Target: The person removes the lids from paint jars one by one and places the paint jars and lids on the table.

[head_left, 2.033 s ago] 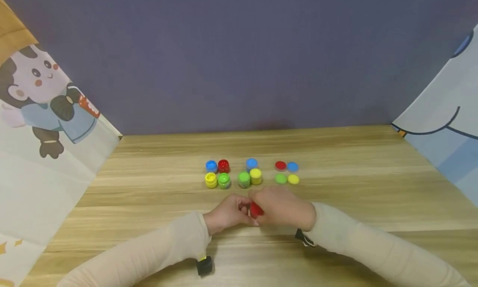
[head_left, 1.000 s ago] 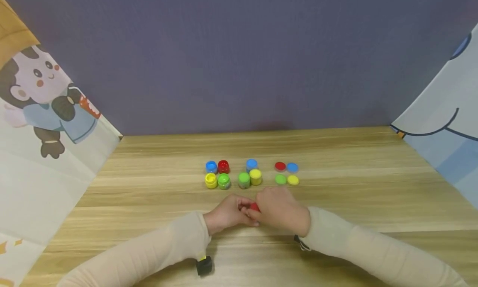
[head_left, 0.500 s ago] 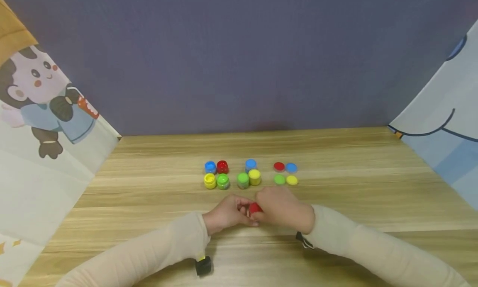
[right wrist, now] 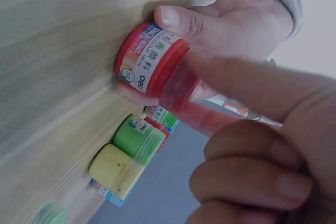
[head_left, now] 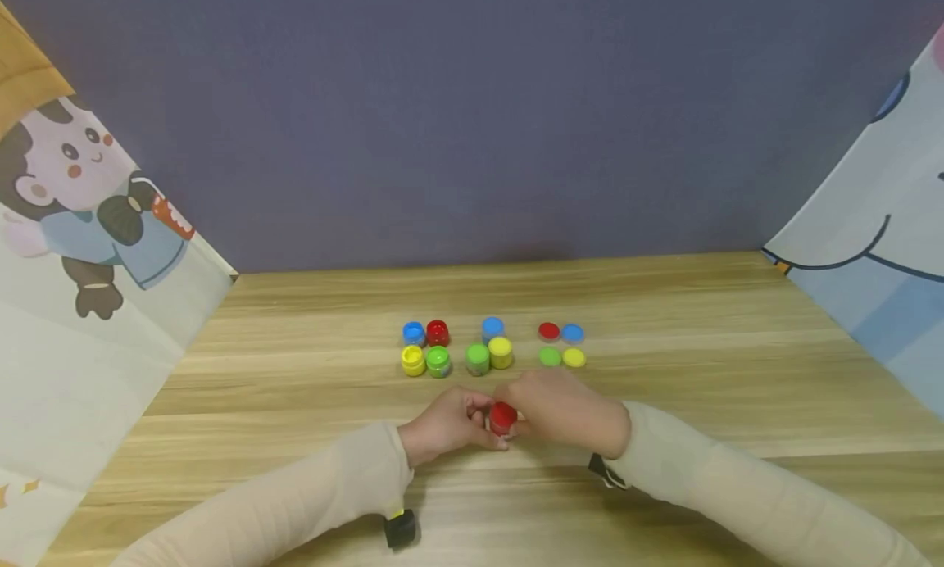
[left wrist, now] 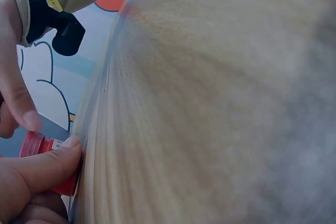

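Left forearm (head_left: 258, 514) and right forearm (head_left: 767, 493) are angled inward from the lower corners of the head view, both covered by pale sleeves (head_left: 376, 460). Bare hands are held close together, low centre. Left hand (head_left: 448, 424): thumb (right wrist: 176, 20) and fingers (head_left: 474, 398) curled in a grip. Right hand (head_left: 564, 411): positioned opposite, back turned up, thumb and index set in a pinch, remaining fingers (right wrist: 247, 182) folded in.

- We see a small, round red jar (right wrist: 149, 59) with a white-and-orange label reading "deli".
- Its translucent red lid (right wrist: 179, 85) sits on top; we cannot tell how tightly.
- We find it upright, roughly midway between the counter's (head_left: 664, 305) left and right edges, well apart from its far edge.
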Available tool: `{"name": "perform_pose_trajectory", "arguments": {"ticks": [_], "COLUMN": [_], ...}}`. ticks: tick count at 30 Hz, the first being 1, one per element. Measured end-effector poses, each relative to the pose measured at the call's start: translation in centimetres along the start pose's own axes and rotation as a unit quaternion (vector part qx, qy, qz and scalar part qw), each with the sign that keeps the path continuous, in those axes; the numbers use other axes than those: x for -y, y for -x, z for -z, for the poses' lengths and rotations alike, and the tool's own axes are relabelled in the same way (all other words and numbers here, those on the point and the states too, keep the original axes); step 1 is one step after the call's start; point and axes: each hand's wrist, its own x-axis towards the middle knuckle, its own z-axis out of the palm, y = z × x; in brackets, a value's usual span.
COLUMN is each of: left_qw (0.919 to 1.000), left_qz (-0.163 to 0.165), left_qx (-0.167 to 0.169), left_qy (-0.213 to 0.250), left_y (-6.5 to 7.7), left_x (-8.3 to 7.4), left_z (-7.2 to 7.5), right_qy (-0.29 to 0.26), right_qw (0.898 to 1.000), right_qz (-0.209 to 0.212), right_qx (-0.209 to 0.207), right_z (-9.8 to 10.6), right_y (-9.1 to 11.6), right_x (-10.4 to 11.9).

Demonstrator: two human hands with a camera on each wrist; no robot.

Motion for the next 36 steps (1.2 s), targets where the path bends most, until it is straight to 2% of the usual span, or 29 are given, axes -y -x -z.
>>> {"name": "perform_pose_trajectory", "arguments": {"ticks": [3, 10, 14, 27, 36], "left_qw": [1.0000, 0.9996, 0.9998, 0.9999, 1.0000], "left_qz": [-0.004, 0.005, 0.005, 0.007, 0.006], "left_qx": [0.000, -0.001, -0.007, -0.009, -0.006], "left_qy": [0.006, 0.026, 0.016, 0.008, 0.001], "left_y": [0.0, 0.1, 0.1, 0.0, 0.0], "left_x": [0.1, 0.0, -0.1, -0.1, -0.2], "left_z": [0.0, -0.1, -0.1, -0.1, 0.0], "right_qy": [-0.012, 0.002, 0.013, 0.019, 0.003], "right_qw": [1.000, 0.995, 0.992, 0.992, 0.997], "right_qz": [-0.004, -0.098, -0.121, -0.122, -0.071], "right_qx": [-0.001, -0.029, -0.021, -0.007, 0.008], "right_z": [-0.1, -0.2, -0.8, -1.1, -0.4], "right_y": [0.0, -0.1, -0.4, -0.8, -0.5], "right_x": [0.0, 1.2, 1.3, 1.4, 0.7]}}
